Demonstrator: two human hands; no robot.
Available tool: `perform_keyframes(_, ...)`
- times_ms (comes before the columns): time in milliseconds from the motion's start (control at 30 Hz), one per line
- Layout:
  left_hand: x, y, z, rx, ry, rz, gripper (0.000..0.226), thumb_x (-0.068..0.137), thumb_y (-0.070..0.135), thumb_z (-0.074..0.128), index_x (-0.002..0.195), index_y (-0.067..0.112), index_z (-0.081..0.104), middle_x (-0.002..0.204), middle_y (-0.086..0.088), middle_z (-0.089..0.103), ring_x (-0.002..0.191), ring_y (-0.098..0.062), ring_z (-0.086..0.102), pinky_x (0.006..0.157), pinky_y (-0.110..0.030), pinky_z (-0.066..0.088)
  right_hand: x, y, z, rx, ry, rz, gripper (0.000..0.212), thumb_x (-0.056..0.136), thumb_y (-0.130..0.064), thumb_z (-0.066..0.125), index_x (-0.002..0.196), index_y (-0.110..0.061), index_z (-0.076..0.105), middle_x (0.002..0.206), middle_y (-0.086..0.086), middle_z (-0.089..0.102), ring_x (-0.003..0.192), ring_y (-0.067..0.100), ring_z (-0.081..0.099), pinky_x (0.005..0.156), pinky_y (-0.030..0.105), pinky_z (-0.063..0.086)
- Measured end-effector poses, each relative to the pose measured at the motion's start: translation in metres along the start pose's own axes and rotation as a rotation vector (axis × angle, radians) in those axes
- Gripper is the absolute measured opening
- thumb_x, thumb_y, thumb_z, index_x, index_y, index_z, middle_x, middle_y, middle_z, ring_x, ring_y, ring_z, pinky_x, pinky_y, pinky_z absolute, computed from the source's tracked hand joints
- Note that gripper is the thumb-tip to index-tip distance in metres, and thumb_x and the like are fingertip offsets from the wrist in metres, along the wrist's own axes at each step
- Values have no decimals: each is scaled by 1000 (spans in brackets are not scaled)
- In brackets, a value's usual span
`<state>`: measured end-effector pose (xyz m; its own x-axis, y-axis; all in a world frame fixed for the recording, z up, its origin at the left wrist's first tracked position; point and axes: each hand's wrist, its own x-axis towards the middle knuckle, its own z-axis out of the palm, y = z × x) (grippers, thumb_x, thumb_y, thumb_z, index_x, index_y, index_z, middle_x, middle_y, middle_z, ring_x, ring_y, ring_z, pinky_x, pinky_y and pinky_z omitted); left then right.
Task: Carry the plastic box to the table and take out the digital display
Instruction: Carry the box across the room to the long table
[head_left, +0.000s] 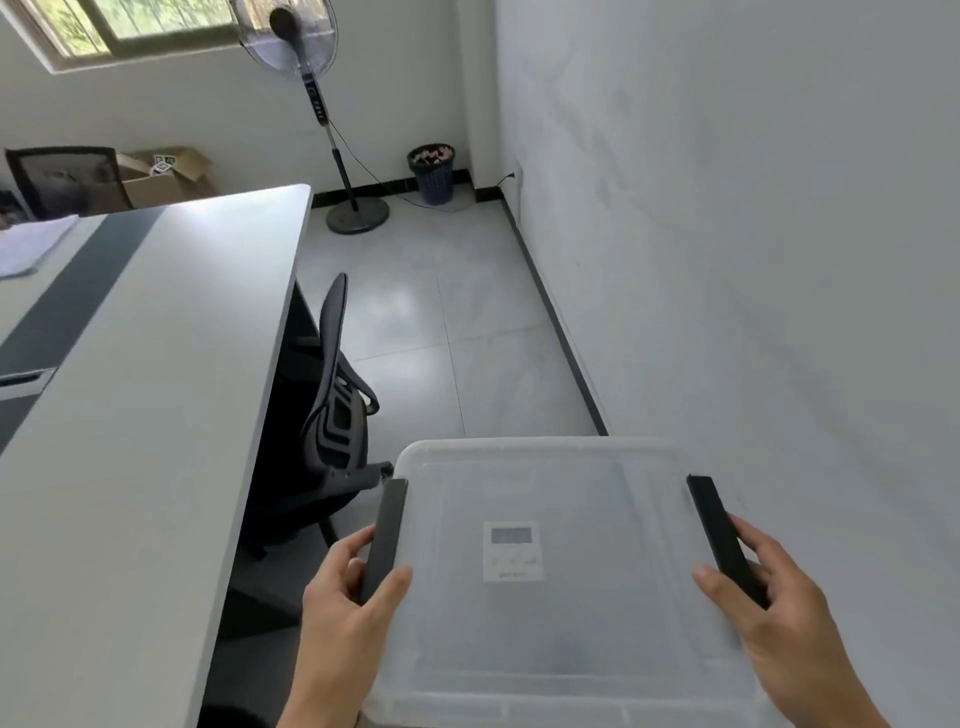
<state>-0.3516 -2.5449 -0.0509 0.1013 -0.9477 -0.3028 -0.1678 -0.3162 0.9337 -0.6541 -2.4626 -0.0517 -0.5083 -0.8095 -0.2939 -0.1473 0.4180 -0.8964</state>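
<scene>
Careful: both hands, left (345, 587) and right (763, 587), grip clamped on the box (561, 623) latches, could clip the chair (332, 395) swinging toward the bench (156, 364).

The box (561, 561) is frosted, translucent plastic with a smooth lid and matt black clasps (385, 535). The table (156, 364) is smooth and matt grey-white. The floor (441, 322) tiles are glossy. The chair (332, 395) back looks like matt black plastic.

Lower right of the frame, a translucent white plastic box (566, 571) with black side latches (387, 535); inside, a white digital display (512, 551) with grey screen. At left, a white table (156, 364) with one dark grey stripe.
</scene>
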Motion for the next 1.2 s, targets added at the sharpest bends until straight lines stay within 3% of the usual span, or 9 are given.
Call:
perform_keyframes(200,122,64,27,-54,107,-1,40,80,1,68,105,31,59,85,6,76,75,-13,73,68,-29,57,149,-91,38,-49,-117,-70,47,85,-13,65,128,-25,51,87,7,69,75,19,60,64,23,42)
perform_keyframes(333,209,83,32,-71,178,-25,41,79,1,69,108,27,60,82,-2,76,75,-14,73,71,-32,56,241,-132,84,-56,-171,-83,46,85,-12,64,126,-28,51,88,1,70,75,8,63,63,17,41)
perform_keyframes(500,344,107,29,-87,176,-47,42,79,1,69,114,22,59,85,-4,75,74,-14,73,66,-27,55,348,-170,154,-39,-169,-60,45,85,-10,65,124,-29,53,87,0,71,79,12,65,66,20,43)
perform_keyframes(667,476,160,20,-57,138,-50,37,80,2,69,111,20,59,76,-3,76,64,-12,71,55,-21,53,441,-230,212,-34,-135,-49,48,81,-6,69,118,-32,56,76,-4,74,84,11,67,64,7,47)
perform_keyframes(733,523,181,24,-30,107,-53,34,80,5,69,106,25,58,78,-1,75,65,-8,72,55,-20,52,477,-255,227,-29,-127,-50,47,81,-8,69,117,-35,55,80,-1,73,88,16,65,68,15,46)
perform_keyframes(800,569,204,33,-20,88,-46,33,80,7,69,102,29,58,75,2,75,67,-5,71,60,-22,52,514,-281,238,-10,-104,-63,46,82,-8,68,115,-37,54,88,-1,71,87,14,65,70,19,43)
perform_keyframes(900,638,228,53,3,70,-50,32,80,9,70,103,29,59,77,12,76,76,-18,71,71,-37,57,580,-303,256,-2,-105,-69,46,82,-7,68,115,-37,54,90,-3,70,79,-4,65,68,16,39)
perform_keyframes(1033,729,252,87,-2,98,-70,35,77,15,73,110,23,61,78,4,77,80,-30,72,77,-48,58,685,-329,282,-5,-130,-55,46,82,-7,68,119,-31,54,90,-1,71,86,7,63,68,17,40)
perform_keyframes(1200,821,292,122,-4,168,-108,40,79,8,71,117,15,60,74,6,77,77,-23,72,69,-34,54,807,-376,305,-39,-189,-56,46,82,-8,68,119,-31,56,88,5,73,87,24,66,68,22,43)
